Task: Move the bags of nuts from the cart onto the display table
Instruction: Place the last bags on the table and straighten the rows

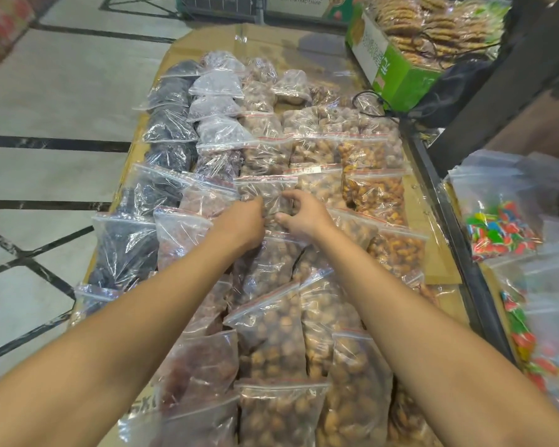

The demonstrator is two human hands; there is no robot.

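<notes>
Two hands on one bag of nuts in the middle of the desk.

From the bottom edge both bare forearms reach up to the centre of the frame, over rows of zip bags that lie on the cardboard-covered desk. The left hand and the right hand each have a curled-finger grip on the same clear bag of nuts, which rests among its neighbours. At upper right stands a green box of biscuits; at the right edge lie bags of coloured candy.
</notes>
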